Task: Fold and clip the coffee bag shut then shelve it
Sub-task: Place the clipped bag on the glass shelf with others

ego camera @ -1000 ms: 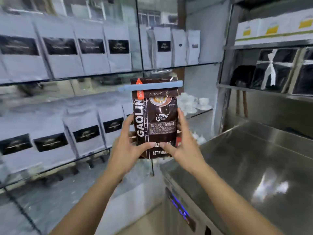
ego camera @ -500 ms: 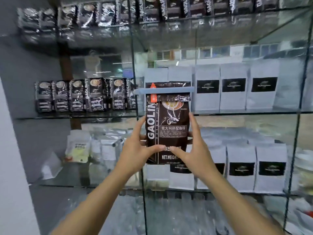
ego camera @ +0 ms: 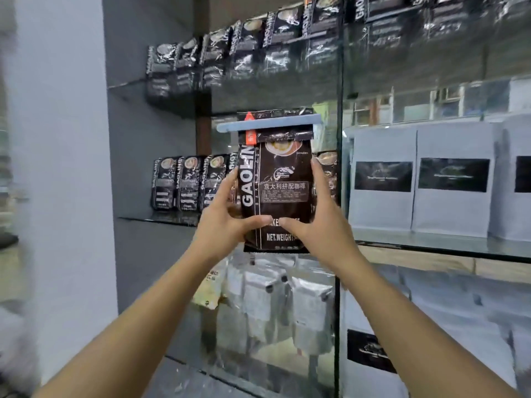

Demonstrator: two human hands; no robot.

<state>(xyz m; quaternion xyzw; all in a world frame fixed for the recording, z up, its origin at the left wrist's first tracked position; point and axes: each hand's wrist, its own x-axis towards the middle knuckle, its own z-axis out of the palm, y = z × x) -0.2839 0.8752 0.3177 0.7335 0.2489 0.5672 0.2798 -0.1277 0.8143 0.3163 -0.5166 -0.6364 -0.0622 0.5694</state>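
A dark brown coffee bag (ego camera: 277,179) with white lettering is held upright in front of me, its top folded over. A pale blue clip bar (ego camera: 268,123) runs across the fold. My left hand (ego camera: 227,222) grips the bag's left side and my right hand (ego camera: 311,222) grips its right side, thumbs meeting on the front. The bag hangs in the air in front of a glass shelf (ego camera: 161,219) that carries a row of matching dark bags (ego camera: 184,183).
A higher glass shelf holds more dark bags (ego camera: 238,50). White bags with black labels (ego camera: 416,179) stand on the shelf to the right, behind a vertical glass panel (ego camera: 340,139). Silver pouches (ego camera: 287,305) fill the lower shelf. A pale wall (ego camera: 57,168) stands on the left.
My view has swung left from the steel counter to the glass shelves. Both hands kept the same grip on the bag and carried it toward the row of dark bags.
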